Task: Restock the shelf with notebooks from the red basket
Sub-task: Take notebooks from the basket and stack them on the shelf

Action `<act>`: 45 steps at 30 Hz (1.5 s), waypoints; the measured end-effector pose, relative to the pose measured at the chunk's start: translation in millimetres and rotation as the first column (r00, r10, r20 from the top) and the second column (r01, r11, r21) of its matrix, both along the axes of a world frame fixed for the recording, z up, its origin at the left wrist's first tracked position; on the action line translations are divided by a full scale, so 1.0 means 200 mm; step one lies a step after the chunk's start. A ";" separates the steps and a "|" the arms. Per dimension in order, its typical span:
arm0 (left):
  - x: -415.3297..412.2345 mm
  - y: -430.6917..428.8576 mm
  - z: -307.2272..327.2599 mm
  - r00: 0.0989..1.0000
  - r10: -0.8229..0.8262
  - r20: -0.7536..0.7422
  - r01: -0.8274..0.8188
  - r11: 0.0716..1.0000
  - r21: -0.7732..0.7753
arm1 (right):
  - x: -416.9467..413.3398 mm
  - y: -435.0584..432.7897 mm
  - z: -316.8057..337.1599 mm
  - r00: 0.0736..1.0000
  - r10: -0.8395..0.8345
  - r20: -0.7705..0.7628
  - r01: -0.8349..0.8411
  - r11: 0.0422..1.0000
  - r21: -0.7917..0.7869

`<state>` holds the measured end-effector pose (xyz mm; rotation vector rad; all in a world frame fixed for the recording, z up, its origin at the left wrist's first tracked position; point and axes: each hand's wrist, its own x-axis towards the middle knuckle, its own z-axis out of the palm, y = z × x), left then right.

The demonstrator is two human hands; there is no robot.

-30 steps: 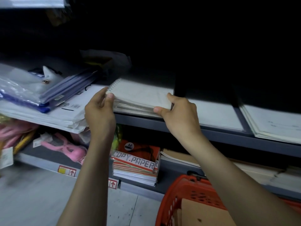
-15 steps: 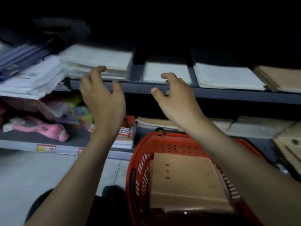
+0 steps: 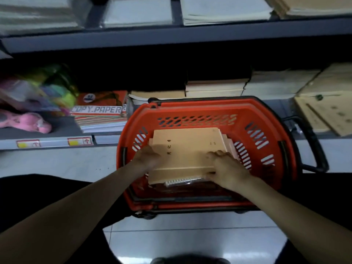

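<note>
A red basket (image 3: 266,119) stands on the floor in front of the shelves, holding a stack of tan notebooks (image 3: 187,149). My left hand (image 3: 146,158) grips the stack's left edge. My right hand (image 3: 225,166) has its fingers curled over the near right corner of the stack. A spiral-bound notebook edge (image 3: 181,181) shows under the stack at the near side. The upper shelf (image 3: 171,38) carries white notebook piles (image 3: 139,14) and tan ones (image 3: 312,6) at the top right.
The lower shelf holds a pack of copy paper (image 3: 99,113), pink and coloured toys (image 3: 24,122) at the left, and tan books and boxes (image 3: 323,111) at the right. The basket's black handle (image 3: 312,145) sticks out to the right. Pale floor tiles lie around the basket.
Both hands left the white notebooks on the upper shelf and came down into the red basket, where they now hold the tan stack. The view tilted down.
</note>
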<state>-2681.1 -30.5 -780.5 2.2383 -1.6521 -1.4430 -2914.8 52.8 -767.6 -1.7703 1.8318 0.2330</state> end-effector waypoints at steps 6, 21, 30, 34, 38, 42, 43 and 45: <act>0.00 -0.12 0.04 0.899 0.403 -0.169 -0.388 0.914 0.114 | 0.01 -0.04 -0.01 0.975 0.215 0.053 -0.209 0.972 -0.109; -0.01 -0.08 0.15 0.692 0.648 -0.318 -0.592 0.762 0.263 | 0.01 -0.13 0.08 0.983 0.012 0.182 0.028 0.976 -0.217; -0.12 0.06 0.17 0.453 0.539 -0.710 -0.396 0.835 0.381 | 0.08 -0.06 0.08 0.979 0.200 -0.046 -0.205 0.928 -0.311; -0.23 0.17 0.16 0.535 0.518 -0.668 -0.475 0.838 0.269 | 0.21 0.02 0.10 0.945 0.302 0.123 -0.237 0.895 -0.377; -0.21 0.15 0.24 0.629 0.337 -0.701 -0.450 0.893 0.026 | 0.10 -0.09 0.14 0.901 -0.030 0.434 0.174 0.940 -0.295; -0.19 0.09 0.48 0.731 -0.076 -0.678 -0.173 0.941 -0.292 | -0.15 -0.21 0.23 0.680 -0.348 0.645 0.503 0.862 -0.066; -0.18 0.08 0.53 0.737 -0.165 -0.655 -0.100 0.932 -0.347 | -0.20 -0.22 0.25 0.604 -0.370 0.706 0.534 0.846 -0.013; -0.17 0.04 0.57 0.747 -0.254 -0.614 -0.024 0.913 -0.408 | -0.25 -0.22 0.26 0.518 -0.353 0.779 0.548 0.836 0.015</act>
